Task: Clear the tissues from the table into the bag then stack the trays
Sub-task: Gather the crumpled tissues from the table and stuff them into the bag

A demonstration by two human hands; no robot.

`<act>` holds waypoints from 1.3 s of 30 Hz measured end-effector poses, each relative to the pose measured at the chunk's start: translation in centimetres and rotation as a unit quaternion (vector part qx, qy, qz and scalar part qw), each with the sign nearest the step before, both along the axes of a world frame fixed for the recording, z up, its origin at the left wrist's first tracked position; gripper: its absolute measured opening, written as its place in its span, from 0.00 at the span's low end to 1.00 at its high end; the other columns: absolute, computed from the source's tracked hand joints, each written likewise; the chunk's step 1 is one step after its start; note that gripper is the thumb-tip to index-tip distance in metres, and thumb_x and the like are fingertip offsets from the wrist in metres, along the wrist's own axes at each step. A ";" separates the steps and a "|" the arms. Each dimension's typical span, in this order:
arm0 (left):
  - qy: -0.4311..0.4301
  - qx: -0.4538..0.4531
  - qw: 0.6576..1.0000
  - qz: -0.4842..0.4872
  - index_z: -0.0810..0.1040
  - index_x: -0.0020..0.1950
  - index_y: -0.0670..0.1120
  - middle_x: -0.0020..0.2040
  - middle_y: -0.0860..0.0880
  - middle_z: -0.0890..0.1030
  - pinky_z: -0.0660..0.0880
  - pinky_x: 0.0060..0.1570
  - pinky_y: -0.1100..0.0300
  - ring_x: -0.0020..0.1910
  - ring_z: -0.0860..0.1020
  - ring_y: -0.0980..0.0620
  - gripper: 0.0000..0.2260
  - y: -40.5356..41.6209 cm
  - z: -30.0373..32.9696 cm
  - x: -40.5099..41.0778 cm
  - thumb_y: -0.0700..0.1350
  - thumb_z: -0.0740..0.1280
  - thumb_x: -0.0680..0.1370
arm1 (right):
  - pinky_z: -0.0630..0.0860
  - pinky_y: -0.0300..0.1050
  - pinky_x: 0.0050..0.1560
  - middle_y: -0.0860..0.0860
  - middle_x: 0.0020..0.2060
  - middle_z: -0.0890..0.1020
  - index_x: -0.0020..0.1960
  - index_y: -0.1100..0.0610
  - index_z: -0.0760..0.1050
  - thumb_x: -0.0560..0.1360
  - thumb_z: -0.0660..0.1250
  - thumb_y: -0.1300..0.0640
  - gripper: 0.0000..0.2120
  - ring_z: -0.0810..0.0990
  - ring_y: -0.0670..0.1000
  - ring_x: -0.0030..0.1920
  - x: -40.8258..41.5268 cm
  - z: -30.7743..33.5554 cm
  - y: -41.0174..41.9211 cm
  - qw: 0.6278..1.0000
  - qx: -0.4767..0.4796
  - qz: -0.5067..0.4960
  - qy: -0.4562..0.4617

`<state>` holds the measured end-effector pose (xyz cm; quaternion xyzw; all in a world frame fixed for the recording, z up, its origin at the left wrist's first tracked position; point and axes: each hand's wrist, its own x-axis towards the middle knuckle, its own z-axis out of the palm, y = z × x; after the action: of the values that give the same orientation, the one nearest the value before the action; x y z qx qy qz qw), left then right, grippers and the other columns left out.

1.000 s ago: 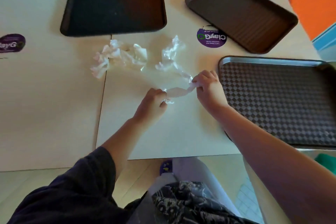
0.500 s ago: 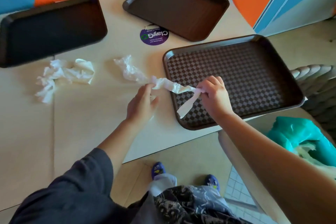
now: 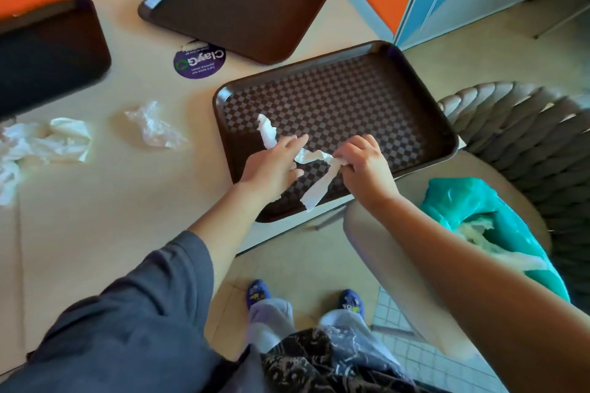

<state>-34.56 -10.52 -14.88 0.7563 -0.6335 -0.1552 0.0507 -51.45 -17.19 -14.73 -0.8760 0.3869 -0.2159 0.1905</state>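
A person stretches a twisted tissue [image 3: 314,157] between both hands above the checkered tray [image 3: 376,105] at the tabletop's near right corner. The right hand [image 3: 365,166] pinches one end with curled fingers; the left hand [image 3: 273,166] holds the other, fingers mostly extended. Two crumpled tissues [image 3: 153,128] lie toward the left edge. A teal bag [image 3: 472,204] sits on a chair beside the table.

One head-worn camera looks steeply down, close over the table [image 3: 95,201] edge and floor.
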 end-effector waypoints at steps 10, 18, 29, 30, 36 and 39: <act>0.146 -0.142 0.979 -0.006 0.78 0.53 0.40 0.55 0.42 0.76 0.76 0.43 0.50 0.46 0.78 0.42 0.07 -3.4 -0.3 -8.6 0.39 0.65 0.77 | 0.74 0.46 0.41 0.59 0.38 0.80 0.41 0.64 0.80 0.66 0.63 0.72 0.09 0.75 0.62 0.40 -10.3 -0.1 -2.3 0.996 -0.037 -0.068 -0.035; 0.280 -0.080 0.951 -0.107 0.77 0.56 0.43 0.58 0.46 0.76 0.67 0.54 0.71 0.56 0.74 0.52 0.14 -7.3 0.2 -21.0 0.44 0.71 0.73 | 0.74 0.49 0.38 0.61 0.37 0.78 0.41 0.65 0.80 0.68 0.61 0.70 0.08 0.74 0.65 0.41 -21.5 -1.9 -2.4 0.979 -0.029 -0.200 -0.039; 0.162 0.047 0.947 -0.273 0.78 0.51 0.40 0.58 0.39 0.68 0.62 0.61 0.57 0.56 0.65 0.42 0.05 -8.1 -8.4 -32.9 0.40 0.64 0.78 | 0.69 0.51 0.45 0.62 0.43 0.74 0.43 0.61 0.76 0.67 0.53 0.63 0.14 0.70 0.62 0.44 -31.8 -9.2 3.2 0.917 0.074 -0.391 0.040; 0.174 0.056 0.944 -0.273 0.78 0.51 0.40 0.56 0.41 0.68 0.61 0.59 0.61 0.55 0.65 0.45 0.06 -8.0 -8.9 -33.4 0.38 0.63 0.78 | 0.66 0.52 0.49 0.61 0.47 0.73 0.47 0.59 0.75 0.66 0.52 0.60 0.15 0.69 0.61 0.47 -31.8 -9.6 3.6 0.910 0.106 -0.396 0.059; 0.134 0.173 0.928 -0.302 0.74 0.49 0.39 0.56 0.41 0.70 0.69 0.56 0.51 0.55 0.71 0.41 0.06 -8.1 -12.1 -34.2 0.38 0.60 0.75 | 0.60 0.50 0.60 0.59 0.59 0.66 0.60 0.59 0.70 0.71 0.53 0.58 0.19 0.64 0.59 0.56 -31.3 -12.6 4.9 0.896 0.231 -0.354 0.135; 0.034 0.258 0.901 -0.348 0.75 0.52 0.38 0.55 0.38 0.73 0.67 0.56 0.51 0.56 0.72 0.40 0.13 -7.8 -12.6 -34.3 0.46 0.57 0.79 | 0.68 0.54 0.59 0.61 0.63 0.67 0.58 0.64 0.73 0.73 0.56 0.65 0.16 0.65 0.61 0.61 -31.2 -14.0 5.0 0.886 0.289 -0.312 0.186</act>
<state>-68.83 -18.35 -27.47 0.4682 -0.7923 -0.3465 -0.1816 -82.68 -12.16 -28.69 -0.6404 0.7138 0.0235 0.2825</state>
